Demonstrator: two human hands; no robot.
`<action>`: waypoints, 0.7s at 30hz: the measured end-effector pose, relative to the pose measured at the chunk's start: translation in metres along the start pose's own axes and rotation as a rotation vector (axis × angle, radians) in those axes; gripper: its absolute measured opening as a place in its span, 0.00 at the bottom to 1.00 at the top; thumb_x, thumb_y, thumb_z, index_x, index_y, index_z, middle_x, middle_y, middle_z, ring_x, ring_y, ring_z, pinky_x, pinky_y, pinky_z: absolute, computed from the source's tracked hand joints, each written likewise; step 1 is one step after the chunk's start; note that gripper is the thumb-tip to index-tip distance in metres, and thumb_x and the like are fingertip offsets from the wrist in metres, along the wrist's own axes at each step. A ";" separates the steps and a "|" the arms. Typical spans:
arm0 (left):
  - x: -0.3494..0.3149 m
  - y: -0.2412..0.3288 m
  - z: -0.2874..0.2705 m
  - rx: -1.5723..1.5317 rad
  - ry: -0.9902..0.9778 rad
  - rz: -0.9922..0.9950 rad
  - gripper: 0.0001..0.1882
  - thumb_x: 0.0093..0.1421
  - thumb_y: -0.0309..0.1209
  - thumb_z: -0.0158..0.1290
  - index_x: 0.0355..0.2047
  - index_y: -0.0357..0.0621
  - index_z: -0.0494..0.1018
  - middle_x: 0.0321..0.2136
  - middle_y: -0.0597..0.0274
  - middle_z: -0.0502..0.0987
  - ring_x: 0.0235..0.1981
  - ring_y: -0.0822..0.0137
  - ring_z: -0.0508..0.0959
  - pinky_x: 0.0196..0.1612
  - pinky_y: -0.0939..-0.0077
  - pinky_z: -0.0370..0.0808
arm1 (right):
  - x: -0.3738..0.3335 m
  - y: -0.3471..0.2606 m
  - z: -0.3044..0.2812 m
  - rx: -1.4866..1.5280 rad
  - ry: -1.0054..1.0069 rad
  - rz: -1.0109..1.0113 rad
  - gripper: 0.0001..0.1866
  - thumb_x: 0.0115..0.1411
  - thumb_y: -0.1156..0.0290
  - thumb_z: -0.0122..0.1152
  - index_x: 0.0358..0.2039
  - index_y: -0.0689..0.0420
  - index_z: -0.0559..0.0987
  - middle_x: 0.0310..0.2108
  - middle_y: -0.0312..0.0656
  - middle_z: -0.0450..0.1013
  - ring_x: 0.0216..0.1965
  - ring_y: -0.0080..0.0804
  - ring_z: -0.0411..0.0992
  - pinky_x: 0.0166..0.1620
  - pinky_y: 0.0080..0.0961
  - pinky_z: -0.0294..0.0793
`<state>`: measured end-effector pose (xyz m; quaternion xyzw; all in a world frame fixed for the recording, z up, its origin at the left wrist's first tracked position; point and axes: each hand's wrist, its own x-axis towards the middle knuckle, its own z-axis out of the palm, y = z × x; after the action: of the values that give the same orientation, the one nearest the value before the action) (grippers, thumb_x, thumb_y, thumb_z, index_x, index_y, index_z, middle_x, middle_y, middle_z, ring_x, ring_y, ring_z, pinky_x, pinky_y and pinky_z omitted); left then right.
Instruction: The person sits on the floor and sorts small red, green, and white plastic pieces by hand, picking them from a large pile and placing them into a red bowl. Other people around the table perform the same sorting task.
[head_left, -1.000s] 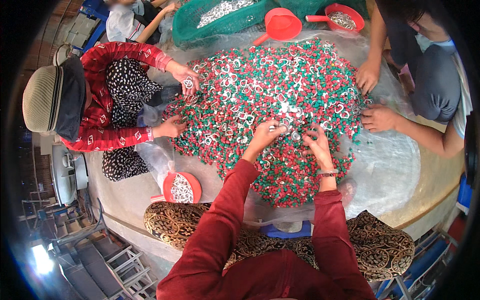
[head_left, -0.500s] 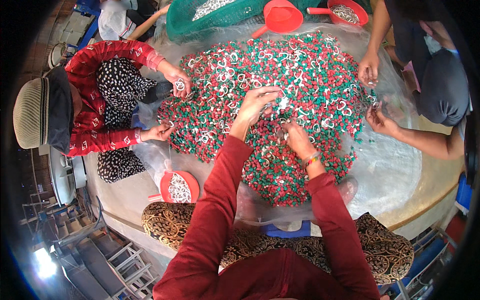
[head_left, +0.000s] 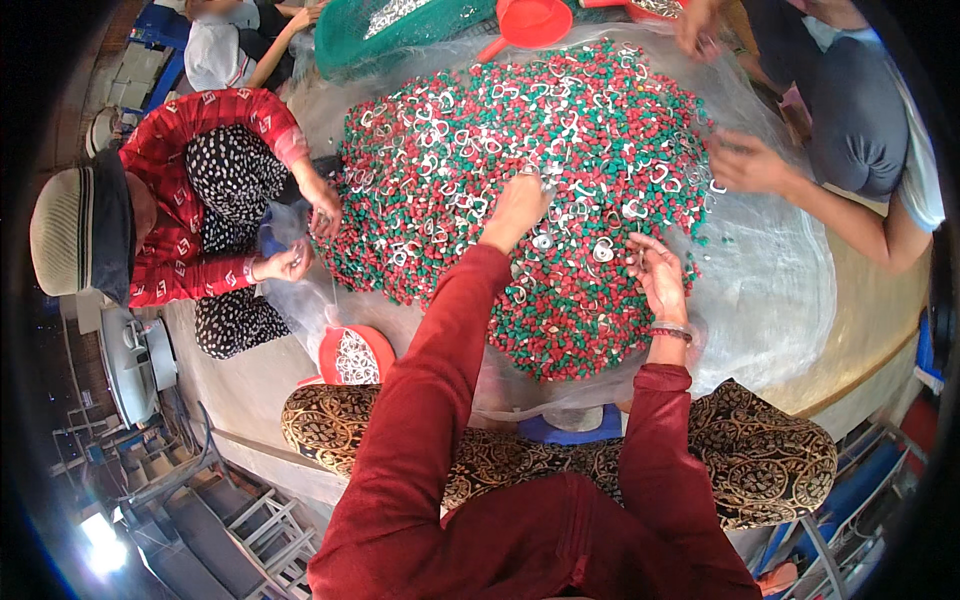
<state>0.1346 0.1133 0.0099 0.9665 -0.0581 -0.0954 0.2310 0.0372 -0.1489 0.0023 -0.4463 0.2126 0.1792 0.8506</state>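
Note:
A broad pile of small red, green and white pebble-like pieces [head_left: 570, 340] lies before me, with many pale metal rings [head_left: 671, 184] scattered through it. My left hand [head_left: 518, 208] reaches into the middle of the pile, its fingers closed round a few shiny silvery metal pieces [head_left: 547, 178]. Over the right side, my right hand [head_left: 660, 278] is turned partly palm up, fingers bent but apart; nothing plain shows in them. Between my hands lie a round silvery piece [head_left: 603, 250] and another silvery disc [head_left: 542, 241].
Clear plastic sheeting [head_left: 770, 290] spreads under the pile. At left, a person in a red patterned top [head_left: 205, 125] works at its edge; another person's hand [head_left: 745, 162] is at right. A red scoop [head_left: 372, 345] holds rings. A second red scoop [head_left: 535, 22] and green basket [head_left: 340, 50] stand beyond.
My right hand has moved right, away from my left hand, and turned upward. My left hand has closed. The person at left has drawn back from the pile; the person at right has shifted both hands.

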 end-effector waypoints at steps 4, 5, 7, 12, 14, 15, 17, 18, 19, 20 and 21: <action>-0.049 -0.003 -0.013 -0.621 -0.144 -0.233 0.14 0.53 0.35 0.57 0.35 0.38 0.74 0.16 0.67 0.71 0.14 0.77 0.69 0.15 0.78 0.64 | 0.025 0.024 0.013 -0.924 0.167 -0.172 0.15 0.54 0.66 0.59 0.41 0.58 0.77 0.35 0.45 0.74 0.32 0.38 0.73 0.35 0.34 0.73; -0.059 -0.005 -0.010 -0.721 -0.219 -0.281 0.13 0.53 0.33 0.58 0.36 0.39 0.74 0.17 0.68 0.71 0.14 0.78 0.67 0.15 0.78 0.62 | 0.029 0.043 0.011 -1.174 0.284 -0.271 0.14 0.53 0.64 0.61 0.38 0.59 0.77 0.33 0.47 0.74 0.33 0.42 0.74 0.36 0.38 0.72; -0.078 -0.016 -0.006 -0.777 -0.280 -0.386 0.11 0.52 0.29 0.59 0.36 0.42 0.74 0.17 0.70 0.70 0.16 0.80 0.66 0.15 0.81 0.59 | 0.035 0.066 0.022 -1.371 0.402 -0.396 0.14 0.48 0.65 0.67 0.29 0.60 0.75 0.27 0.50 0.75 0.34 0.51 0.74 0.38 0.41 0.71; -0.087 -0.018 -0.013 -0.535 -0.223 -0.340 0.12 0.50 0.33 0.63 0.33 0.42 0.76 0.18 0.66 0.74 0.20 0.78 0.71 0.16 0.79 0.63 | 0.020 0.051 0.029 -0.754 0.207 -0.278 0.07 0.49 0.73 0.64 0.25 0.59 0.74 0.25 0.43 0.75 0.23 0.31 0.72 0.24 0.27 0.69; -0.086 -0.024 -0.012 -0.347 -0.207 -0.297 0.13 0.49 0.35 0.64 0.32 0.41 0.76 0.19 0.65 0.75 0.20 0.77 0.73 0.18 0.79 0.66 | 0.011 0.039 0.021 -0.010 0.041 0.011 0.05 0.50 0.76 0.59 0.26 0.57 0.70 0.27 0.40 0.72 0.24 0.30 0.71 0.23 0.24 0.69; -0.085 -0.027 -0.012 -0.419 -0.229 -0.346 0.14 0.48 0.36 0.64 0.31 0.41 0.77 0.20 0.64 0.75 0.21 0.77 0.73 0.19 0.79 0.67 | 0.006 0.030 0.028 0.105 -0.044 0.007 0.05 0.51 0.76 0.56 0.27 0.56 0.69 0.28 0.40 0.71 0.25 0.31 0.71 0.23 0.24 0.69; -0.086 -0.023 -0.020 -0.310 -0.214 -0.305 0.17 0.47 0.40 0.65 0.30 0.41 0.76 0.20 0.66 0.75 0.21 0.76 0.73 0.21 0.79 0.69 | -0.005 0.013 0.036 0.225 -0.228 -0.043 0.03 0.52 0.76 0.52 0.29 0.57 0.68 0.33 0.43 0.70 0.29 0.32 0.71 0.24 0.24 0.69; -0.086 -0.017 -0.026 -0.453 -0.254 -0.351 0.16 0.47 0.39 0.65 0.30 0.42 0.75 0.20 0.66 0.75 0.21 0.76 0.73 0.21 0.80 0.69 | -0.006 0.005 0.038 0.235 -0.285 -0.043 0.05 0.53 0.75 0.52 0.32 0.56 0.69 0.34 0.42 0.70 0.30 0.31 0.71 0.24 0.23 0.69; -0.086 -0.012 -0.033 -0.598 -0.293 -0.398 0.16 0.48 0.39 0.65 0.29 0.42 0.75 0.21 0.67 0.75 0.22 0.76 0.73 0.21 0.80 0.69 | -0.009 -0.001 0.042 0.191 -0.308 -0.045 0.07 0.54 0.74 0.53 0.34 0.55 0.69 0.34 0.42 0.70 0.30 0.30 0.71 0.24 0.21 0.68; -0.086 -0.009 -0.039 -0.744 -0.331 -0.444 0.15 0.48 0.39 0.64 0.29 0.43 0.75 0.22 0.68 0.75 0.22 0.76 0.73 0.21 0.80 0.69 | -0.011 -0.007 0.046 0.146 -0.331 -0.046 0.08 0.54 0.73 0.54 0.36 0.54 0.70 0.35 0.41 0.70 0.30 0.28 0.71 0.24 0.20 0.67; -0.089 -0.009 -0.047 -0.771 -0.314 -0.370 0.14 0.49 0.39 0.63 0.29 0.45 0.73 0.23 0.69 0.74 0.23 0.77 0.72 0.20 0.81 0.68 | -0.015 -0.014 0.056 0.080 -0.318 -0.016 0.09 0.55 0.72 0.54 0.38 0.54 0.70 0.33 0.39 0.70 0.28 0.25 0.70 0.22 0.18 0.65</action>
<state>0.0587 0.1558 0.0603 0.7779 0.1211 -0.2950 0.5415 0.0427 -0.1110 0.0484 -0.3797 0.0786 0.2324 0.8920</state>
